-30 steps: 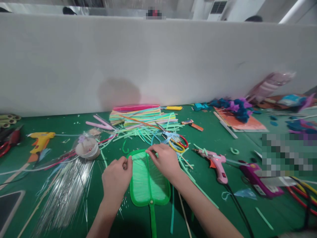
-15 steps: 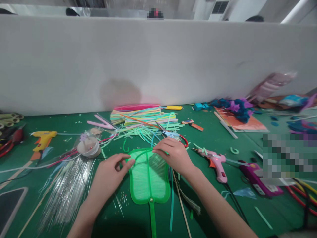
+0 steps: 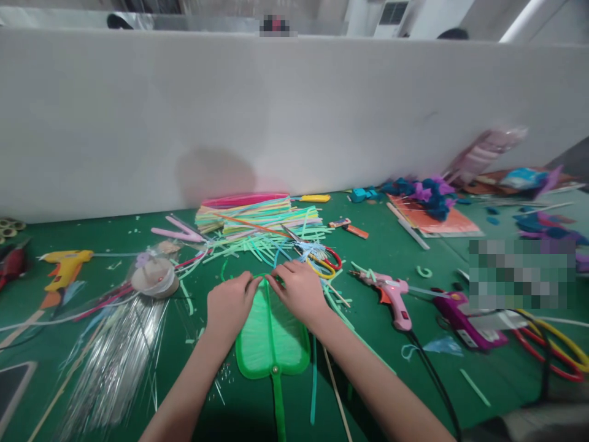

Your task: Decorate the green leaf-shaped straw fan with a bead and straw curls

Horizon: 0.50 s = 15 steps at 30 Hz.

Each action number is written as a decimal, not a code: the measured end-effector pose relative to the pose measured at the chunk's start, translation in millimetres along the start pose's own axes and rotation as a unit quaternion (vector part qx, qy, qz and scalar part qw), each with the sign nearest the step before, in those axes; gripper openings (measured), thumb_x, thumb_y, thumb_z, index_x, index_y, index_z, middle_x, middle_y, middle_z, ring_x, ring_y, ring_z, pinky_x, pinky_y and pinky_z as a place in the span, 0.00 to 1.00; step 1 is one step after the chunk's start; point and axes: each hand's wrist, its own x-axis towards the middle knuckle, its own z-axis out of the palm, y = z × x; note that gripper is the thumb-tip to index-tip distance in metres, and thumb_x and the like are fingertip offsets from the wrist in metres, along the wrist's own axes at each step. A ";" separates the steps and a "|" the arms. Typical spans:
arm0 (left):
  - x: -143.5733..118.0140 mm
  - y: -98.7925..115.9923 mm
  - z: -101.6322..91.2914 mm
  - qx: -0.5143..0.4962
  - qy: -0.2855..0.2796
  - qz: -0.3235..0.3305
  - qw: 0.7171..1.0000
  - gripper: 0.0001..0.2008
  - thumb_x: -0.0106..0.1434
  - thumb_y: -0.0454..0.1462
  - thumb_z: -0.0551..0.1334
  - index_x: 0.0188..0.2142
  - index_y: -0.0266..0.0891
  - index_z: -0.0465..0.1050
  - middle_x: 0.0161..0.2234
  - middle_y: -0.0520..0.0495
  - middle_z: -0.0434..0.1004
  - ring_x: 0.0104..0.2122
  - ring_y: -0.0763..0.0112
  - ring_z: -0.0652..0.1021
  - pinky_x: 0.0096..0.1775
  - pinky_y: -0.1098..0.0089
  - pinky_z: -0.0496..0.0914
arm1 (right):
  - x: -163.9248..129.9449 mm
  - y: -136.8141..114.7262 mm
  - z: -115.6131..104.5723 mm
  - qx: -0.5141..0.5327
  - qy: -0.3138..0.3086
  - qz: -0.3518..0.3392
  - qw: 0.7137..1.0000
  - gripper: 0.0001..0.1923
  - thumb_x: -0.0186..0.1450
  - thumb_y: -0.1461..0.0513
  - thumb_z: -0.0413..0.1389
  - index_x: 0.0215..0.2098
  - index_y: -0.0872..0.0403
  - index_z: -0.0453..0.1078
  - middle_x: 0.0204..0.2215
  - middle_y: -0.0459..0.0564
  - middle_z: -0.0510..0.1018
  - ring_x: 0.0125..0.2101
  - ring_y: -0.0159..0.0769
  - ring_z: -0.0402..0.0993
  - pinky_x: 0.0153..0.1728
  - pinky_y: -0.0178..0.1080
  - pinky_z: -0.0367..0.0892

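Observation:
A bright green hand fan (image 3: 255,344) lies in front of me, its handle pointing toward me and a small bead at the handle's top. At the middle of its top rim my left hand (image 3: 233,301) pinches the edge between thumb and fingers. Right beside it, my right hand (image 3: 299,291) has its fingers closed on the same edge, thumbs nearly touching. Whether a thin green strip along the rim is also pinched cannot be made out. Scissors (image 3: 324,261) with red and yellow handles lie just past my right hand.
Colourful fuzzy stems (image 3: 257,221) are piled against the white partition (image 3: 294,116). A pink glue gun (image 3: 391,291) lies right; a yellow glue gun (image 3: 69,267) lies left. Near the left arm are a plastic cup (image 3: 156,279) and clear strands (image 3: 115,362). A sleeve (image 3: 543,423) shows lower right.
My hands have come together at the fan's top middle; the left moved right from the upper left corner. The curved green strip between them no longer shows. The view has shifted slightly right.

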 end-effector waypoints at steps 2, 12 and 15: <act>3.5 3.0 7.2 0.003 -0.004 -0.027 1.000 0.20 0.68 0.50 0.52 0.30 0.41 0.74 0.25 0.46 0.78 0.28 0.63 0.77 0.26 0.69 0.52 | 1.1 -1.0 4.4 -0.002 -0.002 0.022 1.000 0.11 0.69 0.56 0.54 0.33 0.54 0.74 0.31 0.49 0.80 0.35 0.38 0.73 0.36 0.38 0.56; 8.1 9.2 12.4 -0.005 -0.065 -0.095 0.993 0.19 0.66 0.47 0.52 0.25 0.42 0.72 0.26 0.45 0.79 0.29 0.60 0.78 0.25 0.69 0.54 | -6.5 0.1 21.5 -0.017 -0.021 0.102 0.994 0.10 0.67 0.58 0.55 0.31 0.54 0.73 0.28 0.49 0.79 0.31 0.37 0.74 0.31 0.37 0.54; 12.0 11.6 12.3 0.000 -0.077 -0.107 0.991 0.19 0.65 0.46 0.52 0.25 0.42 0.73 0.27 0.43 0.79 0.31 0.58 0.79 0.26 0.69 0.56 | -7.8 0.0 24.9 -0.024 -0.021 0.116 0.993 0.09 0.67 0.59 0.54 0.32 0.54 0.72 0.29 0.48 0.79 0.32 0.37 0.73 0.31 0.38 0.54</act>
